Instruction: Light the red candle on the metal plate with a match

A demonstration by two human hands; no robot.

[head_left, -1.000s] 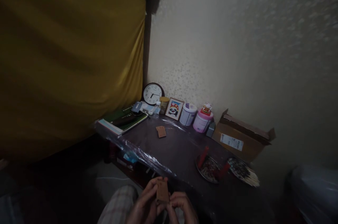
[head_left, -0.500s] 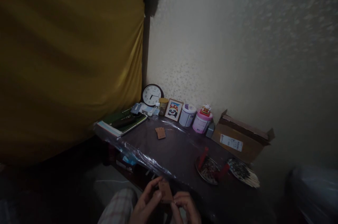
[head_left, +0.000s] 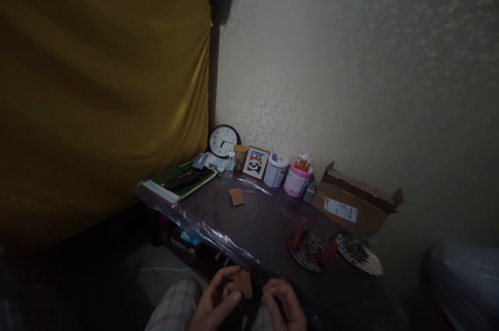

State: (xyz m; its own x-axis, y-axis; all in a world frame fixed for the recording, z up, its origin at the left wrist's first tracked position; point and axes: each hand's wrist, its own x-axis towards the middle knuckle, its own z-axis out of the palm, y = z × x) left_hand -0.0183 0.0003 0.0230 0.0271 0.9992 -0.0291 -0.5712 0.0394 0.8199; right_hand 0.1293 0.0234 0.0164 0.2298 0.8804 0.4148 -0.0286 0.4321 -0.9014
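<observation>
My left hand (head_left: 219,297) pinches a small flat brown piece (head_left: 244,284) that looks like leather, between thumb and fingers, just past the table's front edge. To the right, apart from that piece, my right hand (head_left: 284,304) is closed with thumb and fingertips together. Anything between those fingertips is too small and dark to make out. On the table ahead lie similar brown pieces (head_left: 236,197) with small holes, overlapping each other.
A dark table (head_left: 268,232) under clear plastic bears a metal dish (head_left: 310,253) with red sticks, and a plate of sticks (head_left: 358,254). Along the wall stand a clock (head_left: 223,141), a panda picture (head_left: 255,162), tins (head_left: 276,171) and a cardboard box (head_left: 354,198). Books (head_left: 175,185) lie left.
My right hand has moved right, away from the brown piece it was touching. The piece stays in my left hand, turned slightly. Things on the table have not moved.
</observation>
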